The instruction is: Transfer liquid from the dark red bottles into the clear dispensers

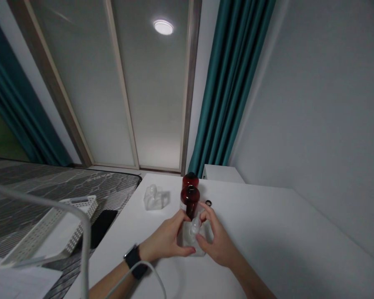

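A clear, square-sided bottle (189, 237) stands upright on the white table between my hands, partly covered by them. My left hand (170, 236) is closed around its left side, thumb toward me and fingers on the far side. My right hand (217, 236) curls its thumb and fingers about the clear, rounded top (195, 225) of this bottle. Just beyond it stands an open dark-red bottle (189, 199), and behind that a second dark-red bottle (190, 180) with a black cap. A black ring-like cap (208, 203) lies to their right. Another clear bottle (153, 198) stands at the left.
On the left are a white perforated basket (43, 238), a black flat object (102, 228) and white paper (21, 280) on a grey striped surface. A pale curved tube (84, 249) crosses the left foreground. A white cabinet (222, 173) adjoins the table's far edge.
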`<state>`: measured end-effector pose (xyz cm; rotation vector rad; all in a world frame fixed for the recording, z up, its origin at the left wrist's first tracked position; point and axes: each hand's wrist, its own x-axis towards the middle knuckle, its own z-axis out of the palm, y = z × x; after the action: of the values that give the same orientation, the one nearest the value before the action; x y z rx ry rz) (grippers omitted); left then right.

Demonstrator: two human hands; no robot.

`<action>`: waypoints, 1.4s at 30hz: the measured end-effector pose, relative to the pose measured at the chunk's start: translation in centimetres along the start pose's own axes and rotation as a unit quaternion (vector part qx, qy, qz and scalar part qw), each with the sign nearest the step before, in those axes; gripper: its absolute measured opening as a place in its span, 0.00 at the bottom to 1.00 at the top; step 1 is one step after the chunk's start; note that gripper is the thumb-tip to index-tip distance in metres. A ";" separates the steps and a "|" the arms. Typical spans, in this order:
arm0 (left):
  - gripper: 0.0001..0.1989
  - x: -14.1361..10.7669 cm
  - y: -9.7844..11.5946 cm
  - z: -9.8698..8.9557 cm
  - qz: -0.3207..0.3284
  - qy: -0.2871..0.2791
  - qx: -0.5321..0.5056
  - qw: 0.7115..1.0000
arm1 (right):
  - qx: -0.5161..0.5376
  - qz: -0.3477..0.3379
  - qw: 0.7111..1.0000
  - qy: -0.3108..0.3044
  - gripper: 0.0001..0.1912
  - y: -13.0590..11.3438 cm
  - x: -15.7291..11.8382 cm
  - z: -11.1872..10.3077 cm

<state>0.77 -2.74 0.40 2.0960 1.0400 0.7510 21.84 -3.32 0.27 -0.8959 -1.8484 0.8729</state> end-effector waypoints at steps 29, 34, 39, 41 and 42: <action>0.27 0.1 -0.2 0.2 0.013 0.006 0.016 1.000 | 0.055 0.009 0.998 0.004 0.43 0.4 0.0 1.1; 0.27 0.2 -0.2 0.1 0.007 0.007 0.017 1.000 | 0.007 0.019 0.999 0.029 0.40 0.3 0.0 0.9; 0.27 0.2 -0.2 0.2 0.010 0.004 0.010 1.000 | 0.004 0.049 0.999 0.016 0.42 -0.1 0.0 1.2; 0.27 0.2 -0.2 0.2 0.015 0.003 0.002 1.000 | 0.022 0.028 0.999 0.004 0.42 -0.2 -0.1 1.1; 0.27 0.1 -0.3 0.2 0.016 0.003 0.000 1.000 | 0.028 0.015 0.999 -0.001 0.42 -0.2 -0.1 1.1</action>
<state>0.85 -2.54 0.11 2.1169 1.0113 0.7739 20.86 -3.76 0.00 -0.8904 -1.8068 0.9393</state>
